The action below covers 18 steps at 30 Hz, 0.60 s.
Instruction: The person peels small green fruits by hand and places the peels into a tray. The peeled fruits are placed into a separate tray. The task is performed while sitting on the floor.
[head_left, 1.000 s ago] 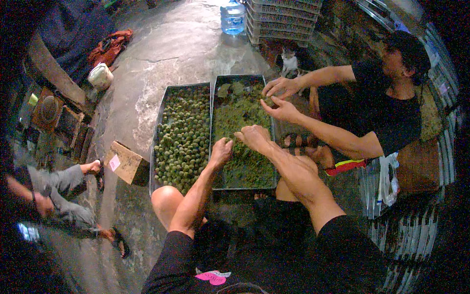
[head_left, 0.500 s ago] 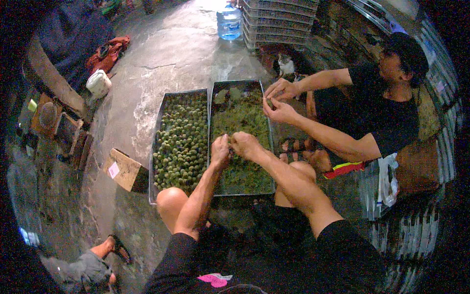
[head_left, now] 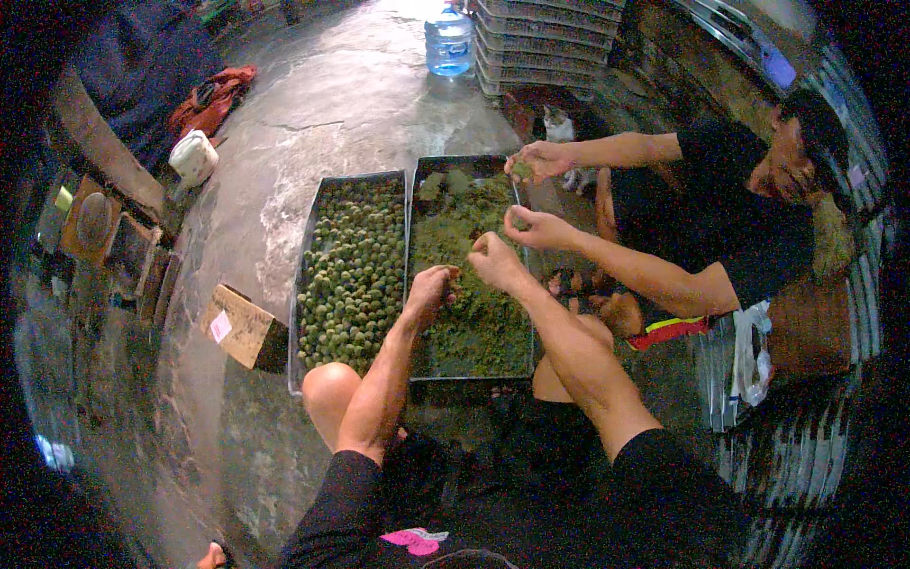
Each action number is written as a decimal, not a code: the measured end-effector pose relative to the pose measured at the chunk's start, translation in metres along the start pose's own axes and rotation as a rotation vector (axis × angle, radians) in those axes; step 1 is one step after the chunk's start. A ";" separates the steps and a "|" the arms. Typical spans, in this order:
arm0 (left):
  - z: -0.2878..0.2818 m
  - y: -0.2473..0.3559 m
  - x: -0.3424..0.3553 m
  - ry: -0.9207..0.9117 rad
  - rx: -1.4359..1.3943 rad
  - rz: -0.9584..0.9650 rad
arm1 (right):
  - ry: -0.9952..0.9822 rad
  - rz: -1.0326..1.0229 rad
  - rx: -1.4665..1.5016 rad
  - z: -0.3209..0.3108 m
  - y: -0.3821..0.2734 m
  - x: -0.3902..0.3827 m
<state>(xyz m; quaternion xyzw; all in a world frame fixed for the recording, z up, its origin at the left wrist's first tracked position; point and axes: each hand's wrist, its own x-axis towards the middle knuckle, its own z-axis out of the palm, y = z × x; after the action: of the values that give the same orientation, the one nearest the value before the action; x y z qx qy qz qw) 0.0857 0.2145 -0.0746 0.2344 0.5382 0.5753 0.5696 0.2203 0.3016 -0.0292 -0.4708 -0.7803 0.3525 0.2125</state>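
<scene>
My left hand (head_left: 433,287) is over the left side of a dark tray (head_left: 472,378) spread with loose, crumbly green material (head_left: 464,332). Its fingers are curled around something small that I cannot make out. A little farther off and to the right, my right hand (head_left: 495,261) is closed in a pinch above the same material; what it holds, if anything, is hidden. The two hands are apart. Just left of them, a second dark tray (head_left: 296,327) is filled with many small round green balls (head_left: 351,284).
At the right, a co-worker's far hand (head_left: 536,163) holds a green clump; their near hand (head_left: 536,229) is above the tray edge. Beyond are a cat (head_left: 557,126), stacked crates (head_left: 540,52) and a water jug (head_left: 448,45). A cardboard box (head_left: 239,325) sits left.
My hands were together and have separated, the right moving away and up. The co-worker's hands have also parted, and their head has leaned forward. A bystander's leg at lower left has mostly left view.
</scene>
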 end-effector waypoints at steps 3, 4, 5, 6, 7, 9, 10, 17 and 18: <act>-0.004 -0.005 -0.003 0.064 -0.018 0.093 | -0.185 0.051 0.509 -0.020 0.003 0.003; -0.008 0.001 -0.007 0.097 -0.045 0.067 | -0.276 0.061 0.610 -0.039 -0.012 0.000; -0.008 0.009 -0.010 0.124 -0.069 0.047 | -0.361 0.067 0.711 -0.050 -0.023 -0.001; -0.004 0.015 -0.011 0.124 -0.110 0.028 | -0.174 0.267 0.932 -0.037 -0.021 0.001; 0.007 0.029 -0.023 0.154 -0.065 -0.046 | -0.168 0.287 0.948 -0.036 -0.019 0.000; -0.002 0.014 -0.011 0.262 0.126 0.000 | -0.209 0.235 0.737 -0.039 -0.044 -0.011; -0.005 -0.006 0.009 0.233 0.328 0.174 | -0.219 0.408 0.709 -0.029 -0.011 0.008; 0.007 -0.023 -0.002 0.126 0.106 0.015 | -0.134 0.069 -0.059 -0.001 0.034 0.009; 0.000 -0.030 -0.003 0.087 0.020 -0.074 | -0.205 0.004 -0.021 0.010 0.027 0.003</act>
<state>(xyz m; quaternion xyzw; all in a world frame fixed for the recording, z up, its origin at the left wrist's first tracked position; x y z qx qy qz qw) 0.0983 0.2047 -0.1006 0.1948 0.5767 0.5579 0.5641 0.2276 0.3087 -0.0560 -0.4360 -0.8007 0.3910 0.1259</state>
